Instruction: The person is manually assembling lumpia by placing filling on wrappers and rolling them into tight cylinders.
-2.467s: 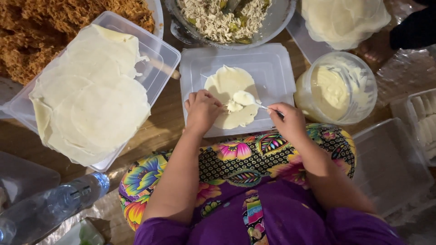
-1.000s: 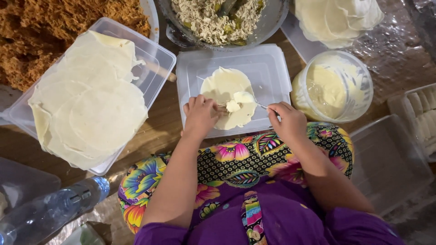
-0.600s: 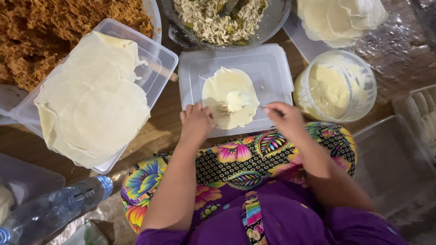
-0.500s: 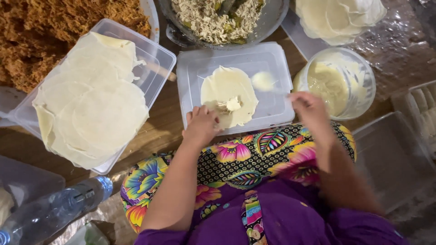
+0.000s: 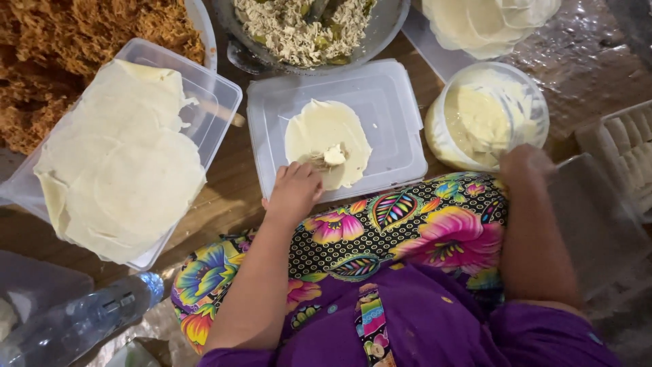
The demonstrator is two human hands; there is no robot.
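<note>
A round pale wrapper (image 5: pixel 326 136) lies flat on a clear plastic lid (image 5: pixel 394 102), with a dab of white paste and a bit of filling (image 5: pixel 333 155) near its lower edge. My left hand (image 5: pixel 295 191) rests on that lower edge, fingertips curled and pinching the wrapper. My right hand (image 5: pixel 526 163) is blurred, curled into a fist at the near rim of a plastic tub of pale paste (image 5: pixel 485 115). The thin spoon it carried is hidden by the fist and the blur.
A clear tub with a stack of round wrappers (image 5: pixel 122 170) sits at left. Behind are shredded brown filling (image 5: pixel 81 41), a metal bowl of shredded mix (image 5: pixel 305 27) and more wrappers (image 5: pixel 489 20). Rolled pieces fill a tray (image 5: pixel 628 149) at right. A water bottle (image 5: pixel 75 323) lies near left.
My right hand, holding a thin spoon, has left the wrapper and swung right to the paste tub. My left hand stays on the wrapper's near edge.
</note>
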